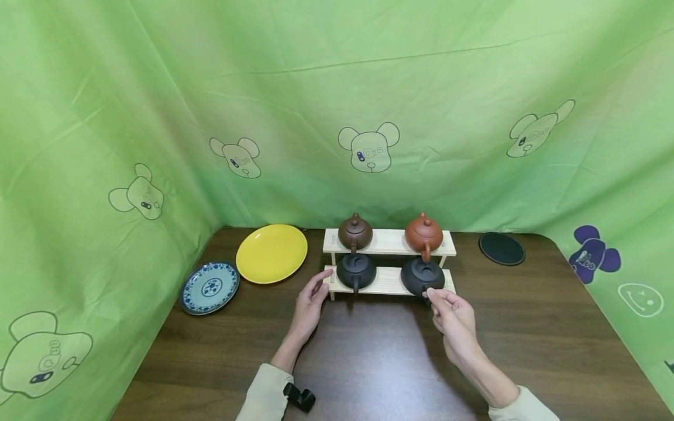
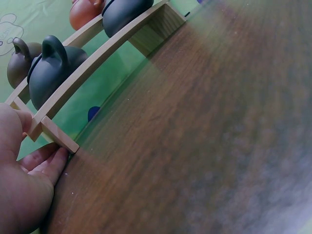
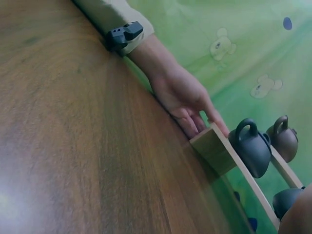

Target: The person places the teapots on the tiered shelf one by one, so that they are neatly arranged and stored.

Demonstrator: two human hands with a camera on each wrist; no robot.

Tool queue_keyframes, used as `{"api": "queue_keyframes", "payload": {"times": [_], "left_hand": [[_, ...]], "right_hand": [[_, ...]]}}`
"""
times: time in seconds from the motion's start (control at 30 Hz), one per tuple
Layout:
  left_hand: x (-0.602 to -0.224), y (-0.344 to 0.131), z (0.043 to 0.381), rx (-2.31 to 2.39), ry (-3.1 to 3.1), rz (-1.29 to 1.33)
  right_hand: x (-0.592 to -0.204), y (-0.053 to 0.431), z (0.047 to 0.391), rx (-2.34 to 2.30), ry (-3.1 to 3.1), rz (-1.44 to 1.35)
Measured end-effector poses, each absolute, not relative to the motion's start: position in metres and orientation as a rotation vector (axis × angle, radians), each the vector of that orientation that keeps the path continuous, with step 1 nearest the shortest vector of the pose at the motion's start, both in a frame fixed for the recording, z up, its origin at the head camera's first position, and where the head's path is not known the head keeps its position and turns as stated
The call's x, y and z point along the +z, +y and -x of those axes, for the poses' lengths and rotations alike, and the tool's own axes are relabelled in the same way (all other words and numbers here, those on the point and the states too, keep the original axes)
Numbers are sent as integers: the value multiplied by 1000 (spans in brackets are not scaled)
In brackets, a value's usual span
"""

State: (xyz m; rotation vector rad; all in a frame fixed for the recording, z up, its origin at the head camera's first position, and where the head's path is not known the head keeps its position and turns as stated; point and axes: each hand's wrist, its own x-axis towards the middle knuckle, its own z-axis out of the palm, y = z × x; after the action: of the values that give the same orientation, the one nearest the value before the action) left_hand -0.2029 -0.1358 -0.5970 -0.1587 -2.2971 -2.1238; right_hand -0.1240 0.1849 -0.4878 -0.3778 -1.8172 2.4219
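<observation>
My right hand (image 1: 455,324) pinches the handle of a black teapot (image 1: 421,276), which sits at the right of a wooden rack's lower shelf (image 1: 388,279). At the left end of that shelf is my left hand (image 1: 308,310), holding it with digits above and below the board's end, close to the leg (image 2: 61,135). Another black teapot (image 1: 356,270) stands near this hand, its handle pointing to the front. On the upper shelf (image 1: 388,241) are a brown teapot (image 1: 355,232) at left and a reddish-orange teapot (image 1: 423,233) at right. In the right wrist view the right hand (image 3: 300,214) partly covers its teapot.
Left of the rack lie a yellow plate (image 1: 271,254) and a blue-and-white patterned plate (image 1: 210,287). A dark round mat (image 1: 502,248) is at the back right of the brown wooden table (image 1: 553,339). Green cloth (image 1: 305,88) with bear drawings hangs behind and at the sides.
</observation>
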Motion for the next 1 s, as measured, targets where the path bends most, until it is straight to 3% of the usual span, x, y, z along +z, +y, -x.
{"api": "queue_keyframes", "payload": {"times": [1.0], "left_hand": [[-600, -138, 204, -2106, -2319, 154]], "right_hand": [[-495, 189, 128, 2498, -1807, 295]]}}
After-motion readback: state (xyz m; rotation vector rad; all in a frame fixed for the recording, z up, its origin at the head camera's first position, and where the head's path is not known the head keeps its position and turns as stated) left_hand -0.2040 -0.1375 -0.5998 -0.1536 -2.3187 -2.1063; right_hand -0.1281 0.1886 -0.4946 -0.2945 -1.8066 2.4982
